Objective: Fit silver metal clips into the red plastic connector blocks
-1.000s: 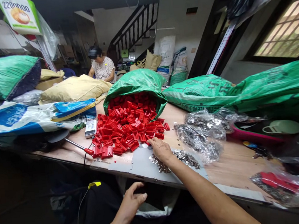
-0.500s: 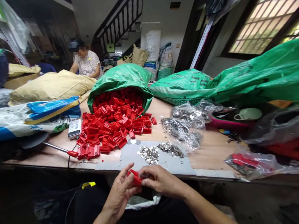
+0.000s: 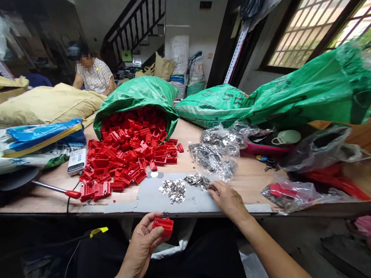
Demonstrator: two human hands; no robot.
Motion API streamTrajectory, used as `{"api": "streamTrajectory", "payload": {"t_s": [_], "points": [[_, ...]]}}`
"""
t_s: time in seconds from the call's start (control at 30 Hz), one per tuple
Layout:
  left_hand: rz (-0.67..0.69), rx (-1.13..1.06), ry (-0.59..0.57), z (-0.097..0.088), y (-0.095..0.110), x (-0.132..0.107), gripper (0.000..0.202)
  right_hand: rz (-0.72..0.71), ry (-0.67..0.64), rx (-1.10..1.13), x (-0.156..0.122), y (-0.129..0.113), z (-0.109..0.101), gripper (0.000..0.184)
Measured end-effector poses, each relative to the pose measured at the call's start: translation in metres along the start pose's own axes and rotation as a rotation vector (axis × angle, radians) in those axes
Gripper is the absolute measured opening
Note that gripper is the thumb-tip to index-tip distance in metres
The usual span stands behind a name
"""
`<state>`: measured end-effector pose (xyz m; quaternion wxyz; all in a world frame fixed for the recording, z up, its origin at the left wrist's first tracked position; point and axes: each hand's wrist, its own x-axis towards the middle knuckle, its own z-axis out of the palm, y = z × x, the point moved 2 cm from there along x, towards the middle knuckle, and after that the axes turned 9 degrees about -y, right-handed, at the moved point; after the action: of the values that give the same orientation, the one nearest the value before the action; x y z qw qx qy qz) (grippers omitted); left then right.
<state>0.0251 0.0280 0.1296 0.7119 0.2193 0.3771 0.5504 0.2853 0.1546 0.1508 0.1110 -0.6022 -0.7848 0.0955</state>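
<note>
Red plastic piece (image 3: 163,227); red pile (image 3: 128,155); green sack (image 3: 137,95); silver metal bits (image 3: 173,189); tan table (image 3: 258,176).

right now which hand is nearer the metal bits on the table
Right. The right hand lies on the table, its fingers at the edge of the metal bits. The left hand is below the table edge, apart from them, holding a red part.

Holds a red plastic part (image 3: 163,227) in the left hand (image 3: 143,241), thumb and fingers closed round it, just below the near edge of the table (image 3: 258,178). Touches, with the fingertips of the right hand (image 3: 229,200), a small pile of metal pieces (image 3: 198,180) on a grey sheet (image 3: 148,197). Shows, well beyond the left hand, a heap of red parts (image 3: 125,162) spilling from a green sack (image 3: 138,93).
</note>
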Motion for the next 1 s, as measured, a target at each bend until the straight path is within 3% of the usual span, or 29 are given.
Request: {"api": "streamTrajectory", "payload": {"t_s": [0.27, 0.63, 0.83, 1.0], "points": [[0.158, 0.125, 0.018, 0.000, -0.003, 0.006, 0.043, -0.009, 0.012, -0.084, 0.006, -0.011, 0.005, 0.010], [0.191, 0.252, 0.028, -0.005, 0.000, 0.006, 0.040, -0.027, -0.007, -0.128, 0.012, -0.013, 0.003, 0.015], [0.370, 0.450, 0.066, -0.003, 0.009, -0.001, 0.039, -0.056, -0.006, -0.155, 0.019, -0.014, 0.005, 0.014], [0.521, 0.728, 0.029, -0.006, 0.010, -0.001, 0.034, -0.074, 0.003, -0.141, 0.021, -0.012, 0.008, 0.013]]}}
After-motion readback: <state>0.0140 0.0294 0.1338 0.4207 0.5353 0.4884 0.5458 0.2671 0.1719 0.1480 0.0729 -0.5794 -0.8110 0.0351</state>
